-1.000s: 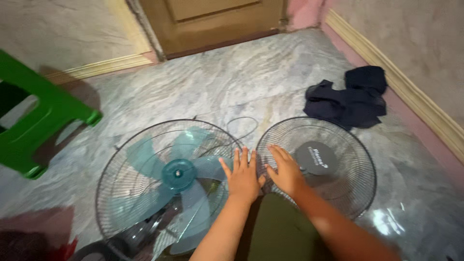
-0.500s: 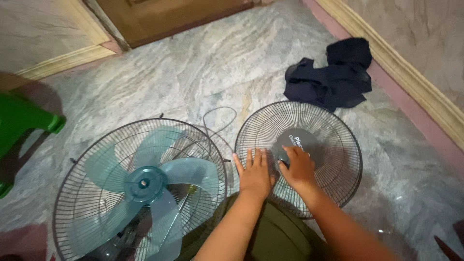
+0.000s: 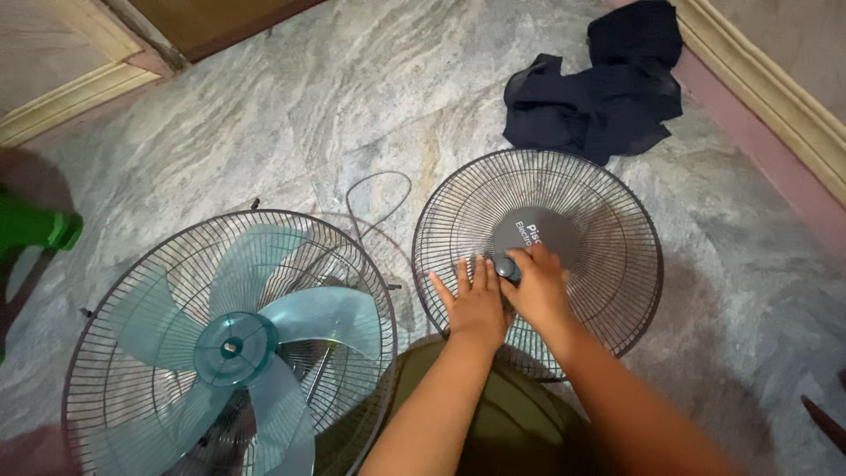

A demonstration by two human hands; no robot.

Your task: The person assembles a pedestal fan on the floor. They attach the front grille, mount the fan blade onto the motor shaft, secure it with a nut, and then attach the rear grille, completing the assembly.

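Note:
A loose round wire fan grille with a grey centre disc lies flat on the marble floor. My left hand rests flat on its near-left wires, fingers spread and holding nothing. Just to the right, my right hand sits at the edge of the centre disc, its fingers closed on a small dark round knob. To the left lies the fan body, with teal blades inside its rear grille.
A dark cloth is heaped beyond the loose grille near the right baseboard. A thin wire loop lies between the grilles. A green stool leg is at the left edge. My olive-clad knee is below my hands.
Both hands moved from the gap between the two grilles onto the loose grille. My right hand reached the centre disc and closed on the small knob. The view tilted down.

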